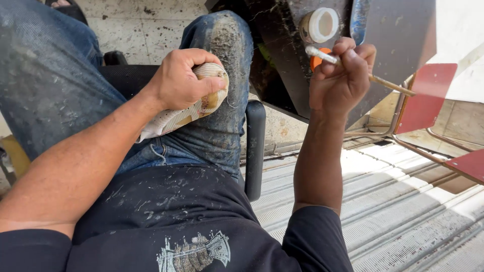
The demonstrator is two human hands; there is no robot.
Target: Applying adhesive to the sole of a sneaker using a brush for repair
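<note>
My left hand (180, 80) is closed around a bunched striped cloth (174, 117) and rests on my thigh in dusty blue jeans (222, 121). My right hand (341, 80) is raised in front of a dark dirty metal body (282, 65) and grips a thin wooden-handled brush (388, 84) like a pen. The brush's pale tip (317, 53) points up and left, close under a white round cap (319, 24). An orange part (316, 61) shows just behind my fingers.
I sit on a black chair with an armrest (254, 146). Red metal plates (428, 95) on a tube frame stand at the right. A ribbed grey metal sheet (403, 201) lies below them. A stained tiled floor (136, 25) is at the top left.
</note>
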